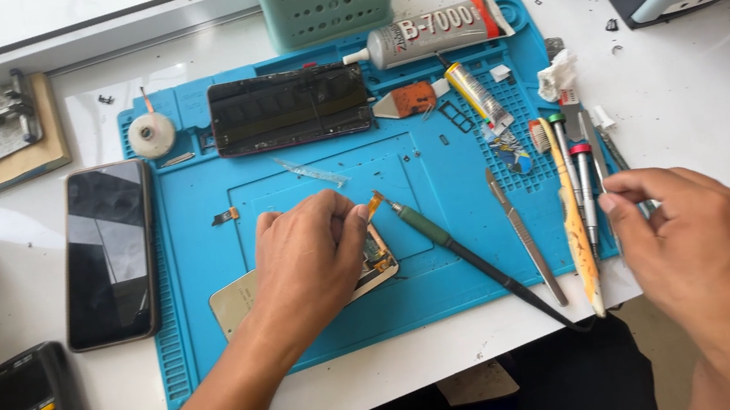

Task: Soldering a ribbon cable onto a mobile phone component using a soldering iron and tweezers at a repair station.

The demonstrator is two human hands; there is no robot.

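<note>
Nearest, the right hand (705,252) pinches a thin tool at the right edge of the blue mat (214,350), beside a row of screwdrivers (584,188). On the mat's middle, the left hand (311,260) presses down on a gold phone frame (236,301), fingers gripping its orange flex cable (373,204). A soldering iron (446,241) lies just beside it. Farther back on the mat rest a dark screen (290,108) and a glue tube (431,34).
</note>
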